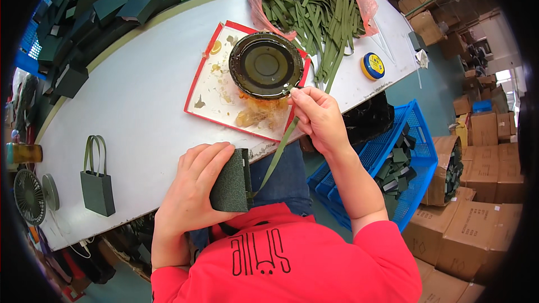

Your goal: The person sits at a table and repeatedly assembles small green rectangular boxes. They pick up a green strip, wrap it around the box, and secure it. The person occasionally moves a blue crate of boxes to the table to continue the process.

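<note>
The left hand (191, 188) is clasping a rectangular dark-green patterned box (232, 182), whose flat olive-green ribbon (275, 163) the right hand (319, 116), apart beyond it, is pinching.

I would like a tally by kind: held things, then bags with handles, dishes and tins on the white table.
Patterned green box, left hand: 1
Flat green ribbon, right hand: 1
Green handled bag: 1
Round dark dish: 1
Round yellow-blue tin: 1
Total: 5
</note>
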`<control>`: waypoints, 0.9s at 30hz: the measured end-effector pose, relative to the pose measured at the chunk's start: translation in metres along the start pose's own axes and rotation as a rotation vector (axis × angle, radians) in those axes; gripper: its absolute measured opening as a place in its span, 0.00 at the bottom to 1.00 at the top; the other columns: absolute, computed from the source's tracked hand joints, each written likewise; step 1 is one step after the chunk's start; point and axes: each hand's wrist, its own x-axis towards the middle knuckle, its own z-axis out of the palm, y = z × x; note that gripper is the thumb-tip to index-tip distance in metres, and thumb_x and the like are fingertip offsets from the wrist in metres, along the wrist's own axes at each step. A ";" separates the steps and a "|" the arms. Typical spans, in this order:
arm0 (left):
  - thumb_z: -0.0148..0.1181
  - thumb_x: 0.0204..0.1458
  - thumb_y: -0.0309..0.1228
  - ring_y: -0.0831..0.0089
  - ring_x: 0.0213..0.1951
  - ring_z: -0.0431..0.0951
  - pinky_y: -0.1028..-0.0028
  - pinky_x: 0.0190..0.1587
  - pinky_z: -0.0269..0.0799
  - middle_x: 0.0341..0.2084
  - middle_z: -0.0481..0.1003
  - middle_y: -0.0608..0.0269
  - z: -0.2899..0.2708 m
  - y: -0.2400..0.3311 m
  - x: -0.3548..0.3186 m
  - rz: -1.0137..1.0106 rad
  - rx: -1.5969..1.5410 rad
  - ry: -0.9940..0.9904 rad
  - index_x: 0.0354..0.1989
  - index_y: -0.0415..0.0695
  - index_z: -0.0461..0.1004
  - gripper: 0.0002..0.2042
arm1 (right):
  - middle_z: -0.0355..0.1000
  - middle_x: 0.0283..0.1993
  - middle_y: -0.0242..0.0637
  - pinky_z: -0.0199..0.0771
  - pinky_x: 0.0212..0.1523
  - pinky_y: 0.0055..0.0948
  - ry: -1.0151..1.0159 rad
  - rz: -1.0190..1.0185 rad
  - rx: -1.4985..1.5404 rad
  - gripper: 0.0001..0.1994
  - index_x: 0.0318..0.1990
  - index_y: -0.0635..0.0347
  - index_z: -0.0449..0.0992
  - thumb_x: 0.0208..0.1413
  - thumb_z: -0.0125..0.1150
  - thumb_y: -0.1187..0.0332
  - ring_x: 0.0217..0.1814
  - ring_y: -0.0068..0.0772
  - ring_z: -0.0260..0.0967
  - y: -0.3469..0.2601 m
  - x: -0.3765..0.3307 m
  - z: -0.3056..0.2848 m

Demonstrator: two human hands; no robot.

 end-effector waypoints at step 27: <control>0.81 0.26 0.33 0.46 0.58 0.69 0.56 0.60 0.69 0.59 0.70 0.48 -0.012 -0.006 0.010 0.160 -0.285 0.050 0.66 0.37 0.63 0.51 | 0.65 0.24 0.18 0.55 0.26 0.19 -0.476 0.222 -0.317 0.12 0.31 0.62 0.77 0.65 0.63 0.64 0.26 0.08 0.56 -0.001 -0.052 0.036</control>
